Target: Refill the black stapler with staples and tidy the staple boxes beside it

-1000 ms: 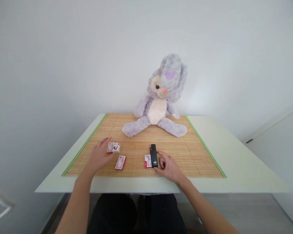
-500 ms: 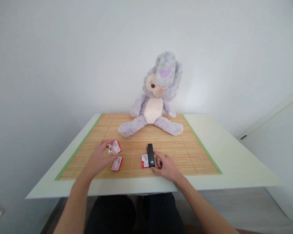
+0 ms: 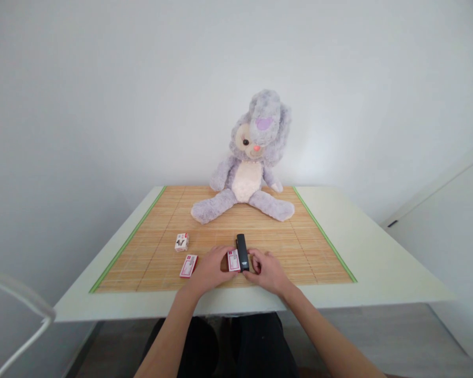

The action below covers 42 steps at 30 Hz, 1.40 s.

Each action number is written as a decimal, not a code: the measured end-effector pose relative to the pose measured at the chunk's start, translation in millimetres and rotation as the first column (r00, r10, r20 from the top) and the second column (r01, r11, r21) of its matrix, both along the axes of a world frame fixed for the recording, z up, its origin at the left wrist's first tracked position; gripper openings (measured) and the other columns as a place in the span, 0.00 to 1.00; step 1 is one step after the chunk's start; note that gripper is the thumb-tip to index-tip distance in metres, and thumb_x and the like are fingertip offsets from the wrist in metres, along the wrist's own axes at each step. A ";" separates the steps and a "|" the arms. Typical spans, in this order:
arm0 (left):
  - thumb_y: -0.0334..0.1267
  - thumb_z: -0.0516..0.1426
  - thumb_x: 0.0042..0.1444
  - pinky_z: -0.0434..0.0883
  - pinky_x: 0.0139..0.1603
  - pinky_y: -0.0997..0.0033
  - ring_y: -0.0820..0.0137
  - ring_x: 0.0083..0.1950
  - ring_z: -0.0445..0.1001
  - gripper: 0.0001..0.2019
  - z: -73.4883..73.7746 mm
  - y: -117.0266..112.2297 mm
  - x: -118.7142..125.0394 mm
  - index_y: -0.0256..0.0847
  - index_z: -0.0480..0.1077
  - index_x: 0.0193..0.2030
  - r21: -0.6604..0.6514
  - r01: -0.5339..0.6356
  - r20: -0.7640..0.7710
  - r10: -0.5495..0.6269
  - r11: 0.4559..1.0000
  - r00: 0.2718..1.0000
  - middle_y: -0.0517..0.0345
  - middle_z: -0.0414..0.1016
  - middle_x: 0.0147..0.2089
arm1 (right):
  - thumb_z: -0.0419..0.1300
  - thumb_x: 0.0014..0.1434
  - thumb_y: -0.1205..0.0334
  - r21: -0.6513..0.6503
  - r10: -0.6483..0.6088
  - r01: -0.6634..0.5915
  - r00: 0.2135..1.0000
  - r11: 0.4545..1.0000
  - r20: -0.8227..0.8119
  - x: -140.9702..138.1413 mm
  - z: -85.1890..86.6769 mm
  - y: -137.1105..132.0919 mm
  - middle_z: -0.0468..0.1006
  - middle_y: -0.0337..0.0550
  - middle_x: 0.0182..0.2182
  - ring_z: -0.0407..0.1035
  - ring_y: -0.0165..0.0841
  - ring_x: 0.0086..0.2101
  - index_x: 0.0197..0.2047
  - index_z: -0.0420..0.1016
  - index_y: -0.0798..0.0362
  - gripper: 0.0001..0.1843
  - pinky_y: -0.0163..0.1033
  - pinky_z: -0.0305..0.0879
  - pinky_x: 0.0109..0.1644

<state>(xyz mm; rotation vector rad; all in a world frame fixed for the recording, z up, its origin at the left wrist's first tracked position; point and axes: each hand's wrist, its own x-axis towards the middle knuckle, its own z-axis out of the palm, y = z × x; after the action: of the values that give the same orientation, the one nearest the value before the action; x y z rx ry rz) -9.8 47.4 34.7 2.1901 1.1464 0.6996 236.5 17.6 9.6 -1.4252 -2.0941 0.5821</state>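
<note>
A black stapler (image 3: 242, 251) lies on the bamboo mat (image 3: 299, 252) near the table's front edge. A small red-and-white box (image 3: 233, 260) lies against its left side. My left hand (image 3: 209, 271) has its fingertips on that box. My right hand (image 3: 268, 272) is curled around the stapler's near end from the right. Two more red-and-white boxes sit to the left: one flat (image 3: 188, 265) just beside my left hand, one standing (image 3: 182, 242) farther back.
A grey plush rabbit (image 3: 252, 168) sits at the back of the mat against the wall. The white table (image 3: 378, 262) extends to the right of the mat's green edge. A white curved tube (image 3: 27, 310) shows at the lower left.
My left hand let go of the box at the left, which now stands on the mat, and moved right to the box beside the stapler. My right hand stayed at the stapler.
</note>
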 end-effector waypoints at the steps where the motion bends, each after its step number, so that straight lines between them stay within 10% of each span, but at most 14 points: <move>1: 0.41 0.68 0.51 0.67 0.63 0.53 0.54 0.60 0.73 0.31 -0.8 0.4 0.7 0.51 0.70 0.63 0.001 -0.002 0.003 0.002 1.000 1.000 0.51 0.75 0.60 | 0.68 0.56 0.56 0.002 -0.002 0.002 1.000 1.000 0.004 0.0 -0.2 0.0 0.73 0.25 0.24 0.69 0.29 0.25 0.55 0.69 0.45 0.24 0.38 0.58 0.43; 10: 0.46 0.71 0.47 0.63 0.69 0.49 0.51 0.68 0.65 0.44 3.2 -1.8 -1.1 0.52 0.62 0.71 0.006 0.034 0.010 -0.034 0.999 0.999 0.49 0.67 0.69 | 0.69 0.56 0.54 -0.002 -0.012 0.012 1.000 1.000 0.014 0.7 -2.5 -0.1 0.74 0.26 0.25 0.69 0.30 0.27 0.57 0.68 0.46 0.27 0.39 0.58 0.44; 13: 0.52 0.72 0.46 0.59 0.72 0.47 0.50 0.73 0.59 0.51 12.3 -4.6 -31.1 0.55 0.54 0.75 0.064 -0.019 -0.064 0.023 0.998 0.998 0.50 0.58 0.74 | 0.70 0.56 0.54 0.003 -0.010 0.010 1.000 1.000 0.019 1.0 -3.1 -0.5 0.74 0.26 0.26 0.69 0.30 0.26 0.58 0.68 0.46 0.28 0.39 0.58 0.44; 23: 0.45 0.67 0.48 0.64 0.66 0.50 0.50 0.64 0.70 0.33 4.5 -2.7 -148.5 0.56 0.69 0.63 0.085 -0.138 -0.356 0.159 0.987 0.921 0.54 0.69 0.67 | 0.70 0.56 0.52 -0.005 -0.018 0.018 1.000 1.000 0.024 1.1 -1.1 -0.7 0.73 0.26 0.25 0.67 0.30 0.26 0.57 0.69 0.46 0.28 0.39 0.58 0.43; 36: 0.42 0.65 0.51 0.68 0.62 0.54 0.55 0.59 0.73 0.26 29.7 -3.8 -26.6 0.48 0.71 0.58 0.071 -0.058 -0.038 0.061 0.996 0.997 0.52 0.76 0.57 | 0.70 0.56 0.53 0.006 -0.014 0.014 1.000 1.000 0.022 0.7 -2.6 -0.9 0.74 0.26 0.25 0.69 0.30 0.26 0.57 0.68 0.45 0.27 0.40 0.59 0.45; 42: 0.39 0.66 0.51 0.68 0.63 0.54 0.55 0.59 0.73 0.27 23.6 -3.5 -12.6 0.48 0.71 0.59 0.023 -0.003 0.034 0.003 1.000 0.999 0.53 0.76 0.57 | 0.70 0.55 0.54 0.004 -0.012 0.012 1.000 1.000 0.027 0.9 -0.5 -1.1 0.72 0.25 0.25 0.68 0.29 0.26 0.57 0.69 0.45 0.28 0.39 0.58 0.45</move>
<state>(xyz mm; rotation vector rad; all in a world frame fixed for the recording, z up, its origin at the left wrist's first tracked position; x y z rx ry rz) -22.4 43.9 58.3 2.1874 1.1300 0.7515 237.4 16.5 9.1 -1.4499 -2.1047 0.5568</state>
